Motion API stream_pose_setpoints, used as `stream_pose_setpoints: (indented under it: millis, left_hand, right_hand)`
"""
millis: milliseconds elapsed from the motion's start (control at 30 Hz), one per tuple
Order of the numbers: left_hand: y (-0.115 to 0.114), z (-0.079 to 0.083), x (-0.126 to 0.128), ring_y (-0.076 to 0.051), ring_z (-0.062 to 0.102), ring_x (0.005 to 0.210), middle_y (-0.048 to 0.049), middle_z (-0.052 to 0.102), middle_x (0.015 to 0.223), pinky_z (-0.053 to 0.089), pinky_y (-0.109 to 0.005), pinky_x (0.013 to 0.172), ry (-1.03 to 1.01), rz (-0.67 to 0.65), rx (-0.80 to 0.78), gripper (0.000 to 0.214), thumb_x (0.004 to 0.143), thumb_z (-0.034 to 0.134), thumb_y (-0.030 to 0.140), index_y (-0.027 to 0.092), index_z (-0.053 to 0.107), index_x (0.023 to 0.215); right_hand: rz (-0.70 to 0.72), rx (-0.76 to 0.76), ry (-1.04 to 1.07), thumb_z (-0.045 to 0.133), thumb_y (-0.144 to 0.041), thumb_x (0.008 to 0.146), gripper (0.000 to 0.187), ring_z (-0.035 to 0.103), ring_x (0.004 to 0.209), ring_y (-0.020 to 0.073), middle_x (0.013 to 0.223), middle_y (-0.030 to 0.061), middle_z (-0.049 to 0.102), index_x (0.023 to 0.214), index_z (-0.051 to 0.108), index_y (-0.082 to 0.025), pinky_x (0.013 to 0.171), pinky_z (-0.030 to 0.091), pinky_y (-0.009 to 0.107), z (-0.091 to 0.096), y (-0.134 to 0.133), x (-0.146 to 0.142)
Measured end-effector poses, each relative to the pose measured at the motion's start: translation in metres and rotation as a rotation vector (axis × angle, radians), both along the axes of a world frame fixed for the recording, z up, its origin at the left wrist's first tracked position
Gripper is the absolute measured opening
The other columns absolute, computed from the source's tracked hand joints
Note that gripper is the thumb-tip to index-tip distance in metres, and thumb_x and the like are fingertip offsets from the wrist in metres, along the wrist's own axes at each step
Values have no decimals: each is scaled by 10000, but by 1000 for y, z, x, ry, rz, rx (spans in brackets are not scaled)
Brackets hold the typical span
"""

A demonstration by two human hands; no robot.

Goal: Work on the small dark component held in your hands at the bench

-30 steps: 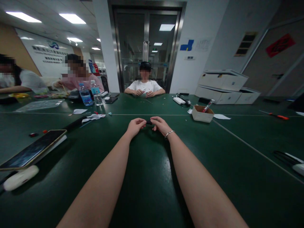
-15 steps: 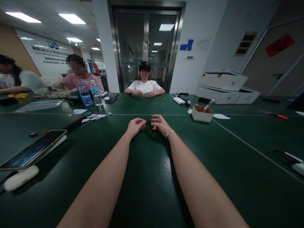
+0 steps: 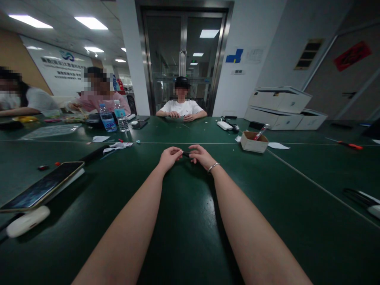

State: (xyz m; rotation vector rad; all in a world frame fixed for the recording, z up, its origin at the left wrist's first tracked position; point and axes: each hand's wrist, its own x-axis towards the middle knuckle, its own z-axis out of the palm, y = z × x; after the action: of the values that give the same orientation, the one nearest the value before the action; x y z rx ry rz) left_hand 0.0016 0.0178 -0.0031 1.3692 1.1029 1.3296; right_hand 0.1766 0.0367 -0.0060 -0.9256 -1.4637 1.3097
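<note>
A small, dark, stubby object (image 3: pixel 186 153) is between my two hands, just above or on the green table (image 3: pixel 184 206); its kind is too small to make out. My left hand (image 3: pixel 171 158) pinches its left end between thumb and fingertips. My right hand (image 3: pixel 204 157), with a silver bracelet at the wrist, is at the other end. Its thumb and lower fingers are closed about that end, while the upper finger arches above it. Fingers partly hide the object on both sides.
On the left lie a phone (image 3: pixel 44 186), a white rounded device (image 3: pixel 28 222) and crumpled paper (image 3: pixel 118 146). Water bottles (image 3: pixel 108 118) stand farther back. A small open box (image 3: pixel 254 142), white boxes (image 3: pixel 276 109) and a screwdriver (image 3: pixel 350 145) are right. Another person (image 3: pixel 181 107) sits opposite.
The small dark object has tilted slightly, its right end now lower. The upper finger of my right hand has shifted a little. My left hand keeps its pinch.
</note>
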Motion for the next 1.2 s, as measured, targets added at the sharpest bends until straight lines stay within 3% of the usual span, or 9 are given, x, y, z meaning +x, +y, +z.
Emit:
stream_pose_setpoints:
  millis: [100,233,367,533,700,833,967,1100,1200]
  left_hand:
    - [1,-1,0,-135,615,639,-36,650,680,474,-276,634,-9,2,-2,290,623,741,336,132,637,802]
    - [3,-3,0,-140,622,656,-38,655,694,477,-278,640,0,-6,12,274,631,735,328,137,639,803]
    - [4,-4,0,-138,618,644,-37,652,690,479,-286,641,-5,7,8,258,638,730,313,136,635,801]
    - [4,-5,-1,-141,624,668,-39,657,703,482,-288,659,2,1,15,258,649,721,320,137,637,810]
    - [2,-2,0,-140,627,657,-40,658,690,483,-289,657,-3,7,1,245,648,724,297,129,630,800]
    - [0,0,2,-141,627,648,-35,653,669,481,-284,648,-16,17,-15,249,639,734,302,130,625,781]
    - [1,-1,2,-138,622,633,-34,650,661,478,-287,646,-26,20,-27,246,639,736,300,129,623,775]
    - [2,-1,1,-136,623,634,-35,652,660,481,-285,650,-22,27,-40,201,667,715,273,127,623,771]
    - [3,-1,1,-132,622,627,-39,655,664,485,-287,654,-24,38,-56,181,681,707,254,125,623,776]
  right_hand:
    - [-1,14,26,679,-120,623,455,529,432,39,785,-41,609,1029,494,-212,474,471,191,0,0,0]
    - [-18,-25,-11,628,-224,718,270,470,365,32,686,-35,606,958,512,-179,478,478,210,0,0,0]
    - [-2,22,21,687,-132,615,428,525,414,35,855,-27,630,990,501,-217,434,438,182,0,0,0]
    - [-41,-22,-28,609,-256,755,253,466,352,35,656,-44,597,979,517,-184,485,478,215,0,1,-1]
    - [-8,28,-7,680,-127,638,420,519,417,38,768,-37,613,1016,513,-204,476,462,193,-1,1,0]
    - [-14,-5,-43,624,-222,731,266,481,380,40,667,-38,600,973,520,-179,478,471,207,-1,0,0]
    - [-7,45,-20,692,-118,626,445,522,425,42,791,-35,619,1020,507,-212,448,452,189,-2,1,1]
    - [-18,3,-46,644,-225,731,245,468,376,38,677,-26,606,947,539,-175,469,470,214,-2,1,0]
    - [-10,26,-16,699,-126,636,403,523,451,43,811,-15,626,990,521,-198,471,465,196,-1,-1,0]
